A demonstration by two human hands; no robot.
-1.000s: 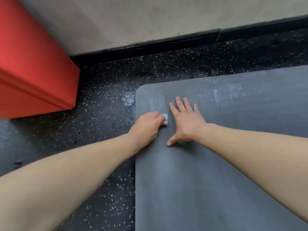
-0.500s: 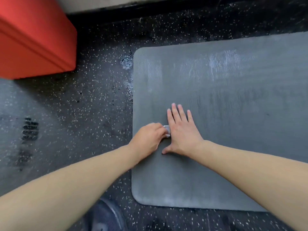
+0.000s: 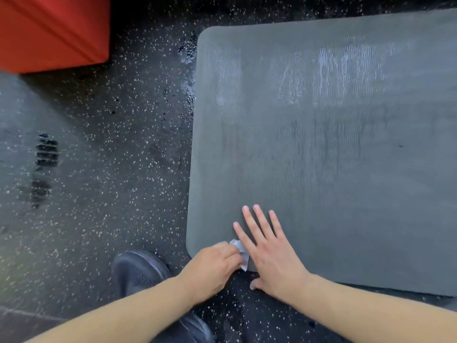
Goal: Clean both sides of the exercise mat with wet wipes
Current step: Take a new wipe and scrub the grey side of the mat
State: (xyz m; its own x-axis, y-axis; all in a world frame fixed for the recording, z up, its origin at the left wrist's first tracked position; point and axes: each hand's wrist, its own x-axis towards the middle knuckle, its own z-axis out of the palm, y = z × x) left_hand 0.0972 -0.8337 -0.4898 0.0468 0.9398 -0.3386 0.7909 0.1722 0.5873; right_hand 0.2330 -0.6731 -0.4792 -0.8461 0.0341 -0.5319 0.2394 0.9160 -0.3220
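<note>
Floor (image 3: pixel 103 169) dark and speckled, red block (image 3: pixel 49 30) far left, shoe (image 3: pixel 138 271) near; left hand (image 3: pixel 212 271) grips wipe (image 3: pixel 241 252) at mat (image 3: pixel 333 157) near-left corner, right hand (image 3: pixel 269 253) flat, fingers straight, beside it, grey mat spreading right.

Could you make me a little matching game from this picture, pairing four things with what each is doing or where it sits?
Things:
1. left hand
2. right hand
3. red block
4. dark shoe

States:
A. far left corner of the floor
B. flat, fingers spread on the grey mat
C. holds the white wipe
D. just off the mat's near corner

Pairs: 1-C, 2-B, 3-A, 4-D
</note>
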